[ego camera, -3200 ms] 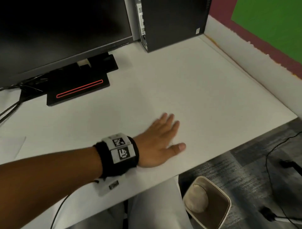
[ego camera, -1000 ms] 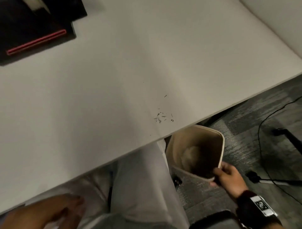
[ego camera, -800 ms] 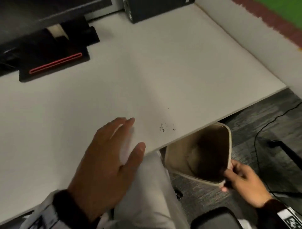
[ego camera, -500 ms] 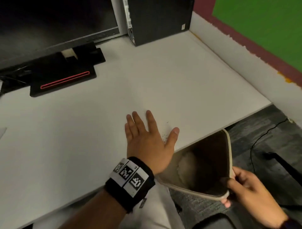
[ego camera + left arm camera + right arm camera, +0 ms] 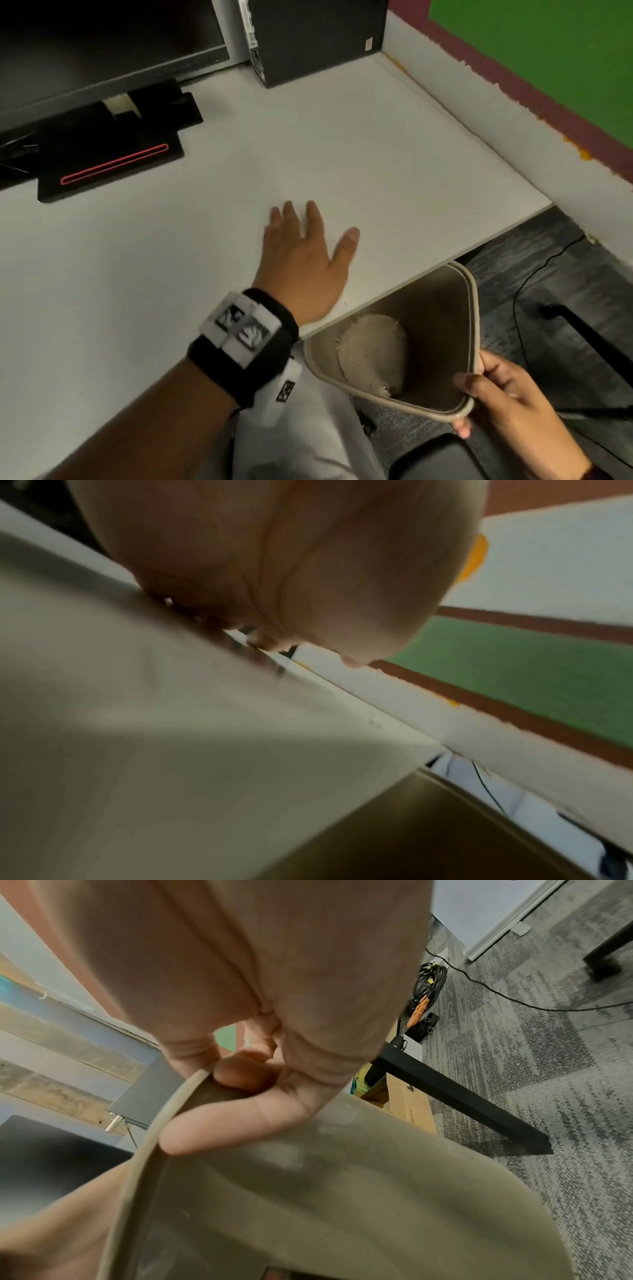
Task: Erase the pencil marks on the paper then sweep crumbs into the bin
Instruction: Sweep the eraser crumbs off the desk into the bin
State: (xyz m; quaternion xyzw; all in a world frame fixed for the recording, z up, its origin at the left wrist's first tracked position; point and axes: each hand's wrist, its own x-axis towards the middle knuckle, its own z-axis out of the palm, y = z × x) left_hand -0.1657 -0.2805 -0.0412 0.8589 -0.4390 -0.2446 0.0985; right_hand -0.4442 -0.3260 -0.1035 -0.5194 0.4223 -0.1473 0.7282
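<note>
My left hand (image 5: 305, 253) lies flat on the white desk (image 5: 394, 164) near its front edge, fingers straight and spread. The pencil crumbs are hidden under it in the head view. In the left wrist view a few dark crumbs (image 5: 263, 658) show at the edge of my palm (image 5: 291, 561). A beige bin (image 5: 442, 308) hangs tilted just below the desk edge, its mouth facing up toward me. My right hand (image 5: 496, 401) grips the bin's near right rim, thumb inside and fingers outside. The right wrist view shows that pinch on the bin rim (image 5: 164, 1115).
A monitor (image 5: 102, 44) on a black stand with a red stripe (image 5: 113, 161) sits at the back left, and a black computer tower (image 5: 318, 37) at the back. A white partition (image 5: 513, 137) borders the right side. Cables (image 5: 534, 274) lie on the carpet. My lap (image 5: 308, 428) is below the desk edge.
My left hand has slid right and toward the front edge, covering the crumbs. The right hand keeps hold of the bin, now tucked closer under the desk edge.
</note>
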